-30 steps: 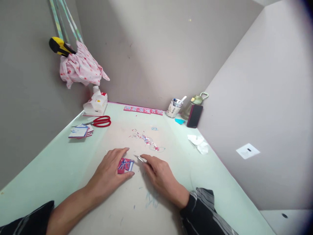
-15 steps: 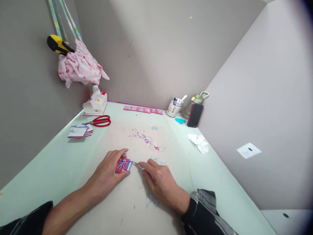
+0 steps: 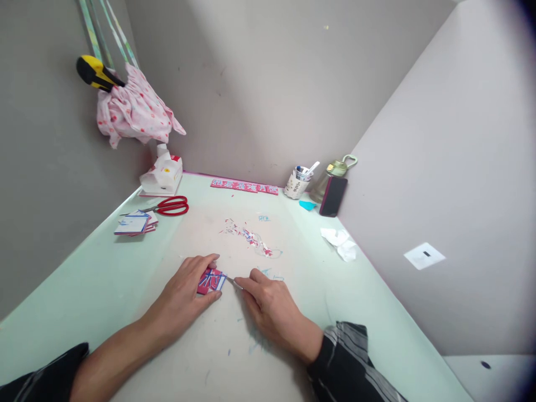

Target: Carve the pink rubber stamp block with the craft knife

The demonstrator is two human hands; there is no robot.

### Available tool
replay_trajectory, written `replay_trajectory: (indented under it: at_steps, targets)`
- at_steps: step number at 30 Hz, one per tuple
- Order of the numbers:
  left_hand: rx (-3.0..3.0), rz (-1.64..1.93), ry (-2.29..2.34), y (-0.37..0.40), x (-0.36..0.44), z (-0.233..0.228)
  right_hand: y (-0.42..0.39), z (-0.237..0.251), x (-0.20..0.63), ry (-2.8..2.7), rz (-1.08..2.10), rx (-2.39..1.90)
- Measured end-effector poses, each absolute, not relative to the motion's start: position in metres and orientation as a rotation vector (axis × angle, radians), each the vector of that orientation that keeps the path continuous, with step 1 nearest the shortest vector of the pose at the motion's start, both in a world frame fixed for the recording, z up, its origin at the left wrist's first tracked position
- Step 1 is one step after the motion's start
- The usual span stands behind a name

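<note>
My left hand [image 3: 186, 293] presses a small red paper square [image 3: 212, 280] with a blue-and-white character flat on the pale green table [image 3: 84, 279], thumb and fingers framing it. My right hand [image 3: 268, 304] grips a thin metal-tipped craft knife [image 3: 233, 281]. The blade tip touches the square's right edge. A trail of red and white paper scraps [image 3: 249, 237] lies just beyond my hands.
Red scissors [image 3: 170, 206] and a stack of cut cards [image 3: 134, 224] lie at the left. A red character strip [image 3: 245, 187], pen cup [image 3: 298, 182], bottle [image 3: 330, 176], phone [image 3: 334, 196] and crumpled tissue [image 3: 341, 243] sit at the back and right. Walls close in on three sides.
My right hand slid left, bringing the knife tip against the square's right edge. My left hand shifted slightly left with the square.
</note>
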State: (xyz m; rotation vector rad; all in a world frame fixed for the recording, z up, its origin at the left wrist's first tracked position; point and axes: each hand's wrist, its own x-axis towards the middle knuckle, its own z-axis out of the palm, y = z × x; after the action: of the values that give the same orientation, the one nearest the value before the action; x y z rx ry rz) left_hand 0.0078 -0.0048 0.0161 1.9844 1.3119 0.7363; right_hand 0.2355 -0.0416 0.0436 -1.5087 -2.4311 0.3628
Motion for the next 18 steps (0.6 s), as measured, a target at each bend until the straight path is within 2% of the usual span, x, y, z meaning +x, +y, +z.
replay_trajectory:
  at_steps: [8, 18]
  targets:
    - [1.990, 0.710, 1.315, -0.0055, 0.0098, 0.0224, -0.0427, 0.0361, 0.2285, -2.519, 0.109, -1.544]
    - [1.987, 0.710, 1.336, -0.0057, 0.0122, 0.0223, -0.0389, 0.0380, 0.2336, -2.590, 0.080, -1.454]
